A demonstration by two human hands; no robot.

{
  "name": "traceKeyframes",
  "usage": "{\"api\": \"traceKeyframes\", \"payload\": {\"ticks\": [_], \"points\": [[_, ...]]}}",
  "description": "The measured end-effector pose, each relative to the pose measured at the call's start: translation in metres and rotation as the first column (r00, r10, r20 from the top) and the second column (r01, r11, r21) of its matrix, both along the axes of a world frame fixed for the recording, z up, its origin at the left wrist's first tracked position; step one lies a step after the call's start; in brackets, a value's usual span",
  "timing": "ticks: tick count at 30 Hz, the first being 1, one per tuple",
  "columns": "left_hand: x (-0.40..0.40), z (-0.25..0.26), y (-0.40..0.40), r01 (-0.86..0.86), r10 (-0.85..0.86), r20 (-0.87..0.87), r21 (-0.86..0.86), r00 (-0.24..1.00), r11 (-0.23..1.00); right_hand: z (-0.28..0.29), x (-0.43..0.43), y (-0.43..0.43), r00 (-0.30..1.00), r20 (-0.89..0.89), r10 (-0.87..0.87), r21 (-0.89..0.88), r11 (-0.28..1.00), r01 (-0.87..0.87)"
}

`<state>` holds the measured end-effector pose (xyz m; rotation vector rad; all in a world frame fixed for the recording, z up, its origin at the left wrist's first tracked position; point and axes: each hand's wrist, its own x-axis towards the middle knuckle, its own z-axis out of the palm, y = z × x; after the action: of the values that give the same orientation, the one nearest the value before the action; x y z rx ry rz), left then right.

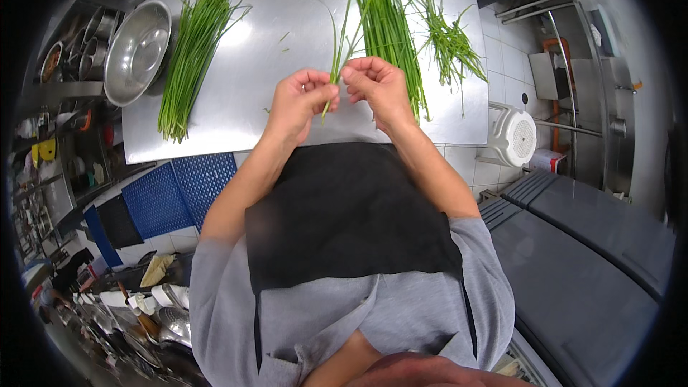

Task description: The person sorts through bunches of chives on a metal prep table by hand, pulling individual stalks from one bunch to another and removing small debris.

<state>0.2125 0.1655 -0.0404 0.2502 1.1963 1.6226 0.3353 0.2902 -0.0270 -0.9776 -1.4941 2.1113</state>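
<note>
My left hand [307,101] pinches a few long green garlic chive stalks [336,56] near their lower ends, above the steel table [252,91]. Close beside it, at the same stalks, is my right hand [376,83], its thumb and forefinger together; whether it grips a stalk I cannot tell. A thick bundle of chives [389,27] lies just beyond and right of my right hand. Farther right is a smaller, tangled heap of chives [449,43]. Another neat bundle [199,54] lies on the table's left part. Small green scraps [285,37] are scattered in between.
A perforated steel colander [138,54] stands at the table's left edge. A white plastic stool [516,134] is on the tiled floor to the right, near grey lidded units [570,258]. Blue perforated mats [156,199] lie at lower left, beyond them shelves and cookware [174,322].
</note>
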Motion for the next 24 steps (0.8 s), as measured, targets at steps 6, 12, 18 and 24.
{"api": "traceKeyframes", "payload": {"ticks": [6,12,18,24], "points": [[-0.024,0.011,0.028,-0.159,0.156,0.063,0.048,0.986,0.986,0.001,0.0,-0.005,0.991,-0.124,-0.045,0.227,0.971,0.073],[-0.042,0.033,0.084,-0.241,0.243,-0.01,0.098,0.97,0.966,0.04,-0.029,0.009,0.96,-0.259,-0.105,0.86,0.428,0.279],[-0.022,0.038,0.158,-0.139,0.138,0.03,0.381,0.99,0.914,0.099,-0.115,-0.013,0.947,-0.321,0.025,0.905,-0.285,0.315],[-0.027,0.053,0.163,-0.196,0.197,0.009,0.131,0.98,0.972,0.105,-0.102,-0.13,0.743,-0.38,0.551,0.915,0.106,0.389]]}}
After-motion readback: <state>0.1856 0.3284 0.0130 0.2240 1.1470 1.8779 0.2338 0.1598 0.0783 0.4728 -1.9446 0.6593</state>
